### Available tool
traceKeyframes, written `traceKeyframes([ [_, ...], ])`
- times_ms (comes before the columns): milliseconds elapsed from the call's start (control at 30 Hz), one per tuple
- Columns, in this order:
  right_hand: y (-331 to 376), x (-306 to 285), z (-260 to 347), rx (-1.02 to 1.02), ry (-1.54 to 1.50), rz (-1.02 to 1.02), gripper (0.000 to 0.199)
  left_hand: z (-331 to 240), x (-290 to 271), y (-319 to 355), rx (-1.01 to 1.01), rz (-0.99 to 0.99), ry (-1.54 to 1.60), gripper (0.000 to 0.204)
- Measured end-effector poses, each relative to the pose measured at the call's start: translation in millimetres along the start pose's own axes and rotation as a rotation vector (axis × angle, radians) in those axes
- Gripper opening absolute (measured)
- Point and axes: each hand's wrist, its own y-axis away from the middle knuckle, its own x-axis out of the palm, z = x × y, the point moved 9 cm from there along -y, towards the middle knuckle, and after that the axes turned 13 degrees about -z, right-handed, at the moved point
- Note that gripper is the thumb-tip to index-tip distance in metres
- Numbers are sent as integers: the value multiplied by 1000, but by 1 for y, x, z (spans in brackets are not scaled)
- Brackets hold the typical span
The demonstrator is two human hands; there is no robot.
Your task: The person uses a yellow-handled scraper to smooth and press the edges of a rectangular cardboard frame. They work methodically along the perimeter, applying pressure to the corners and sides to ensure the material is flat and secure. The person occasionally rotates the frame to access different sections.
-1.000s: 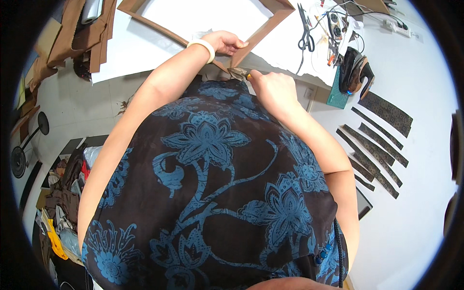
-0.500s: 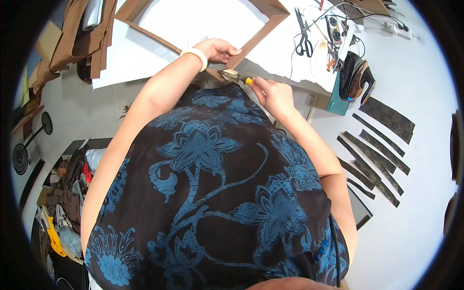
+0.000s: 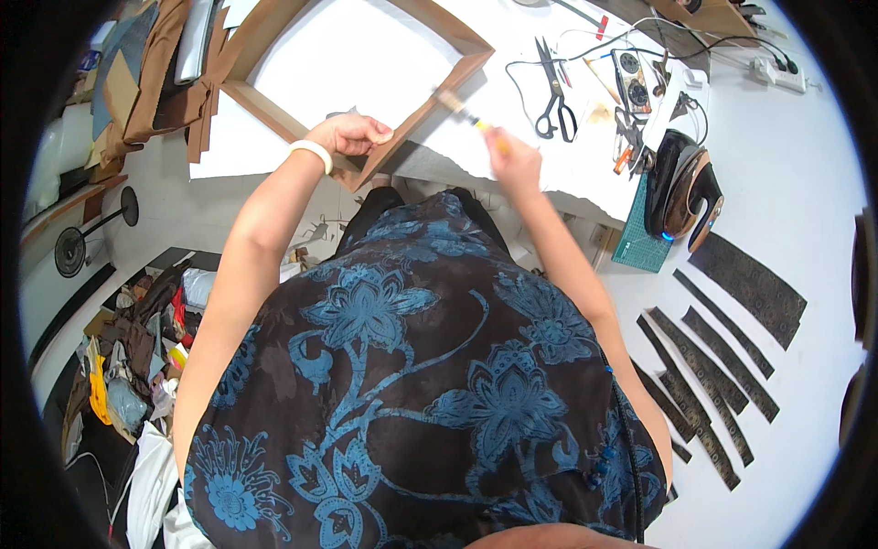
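Left hand [image 3: 352, 135]: partly closed, thumb extended along the wall near the closest corner of a brown rectangular frame [image 3: 471, 64], grasping it there; the grip's underside is hidden; cream bangle [image 3: 326, 156] at the wrist. Right hand [image 3: 515, 163]: clenched on the yellow handle of a flat brush [image 3: 451, 100], slightly blurred; brush head at the outer face of the frame's right side, contact uncertain. Frame: open-centred, deep-walled, lying over the left part of a white-covered counter [image 3: 599, 156], its closest corner toward the wearer. Right of the brush: one pair of black-handled scissors [image 3: 555, 96], blades pointing away. Farther right: one power strip [image 3: 631, 82] with round sockets; one dark clothes iron [image 3: 681, 188], partly over a green cutting mat [image 3: 640, 240] at the counter's edge.
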Motion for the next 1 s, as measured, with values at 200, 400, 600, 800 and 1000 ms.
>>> traceKeyframes([
  [200,-18,-6,-8,-121,-44,-34,10,1,1,10,22,-99,-6,9],
  [400,-77,-31,-79,349,-229,-171,24,-22,-3,46,315,-565,-228,31],
  [600,-88,0,-128,750,-530,-30,37,-10,1,231,874,-2194,-366,83],
  [800,-156,84,-96,613,-704,-9,39,49,-51,160,517,-1430,499,76],
  [1000,-146,95,-56,722,-805,183,37,50,-66,160,663,-1462,443,40],
])
